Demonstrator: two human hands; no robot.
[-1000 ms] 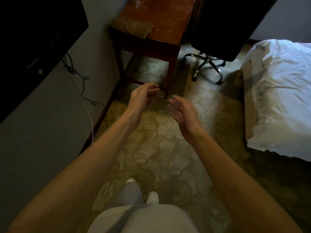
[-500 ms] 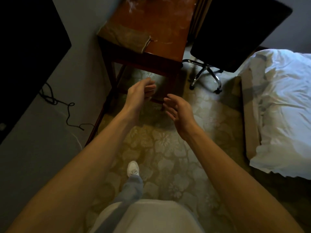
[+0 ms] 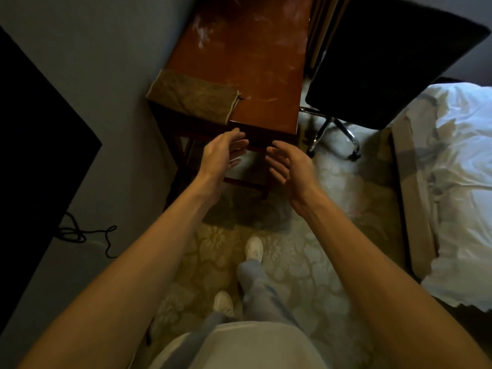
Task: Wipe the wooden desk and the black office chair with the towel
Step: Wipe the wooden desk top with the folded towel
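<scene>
Upper centre of frame: one wooden worktop (image 3: 263,75), one towel (image 3: 194,94) on its lower-left corner, one black office chair (image 3: 386,57) just right. Below it are two: left grip (image 3: 221,153), right grip (image 3: 290,166) — both loosely spread, empty.

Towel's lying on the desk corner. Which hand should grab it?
Left. The left hand, empty, hovers just short of the towel on the desk's near-left corner; the right hand sits farther right.

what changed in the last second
The person stepped toward the wooden desk, bringing the left hand and right hand close to its near edge, both empty. Nothing was taken hold of. The towel stayed on the desk's near left corner, the black office chair beside the desk.
</scene>
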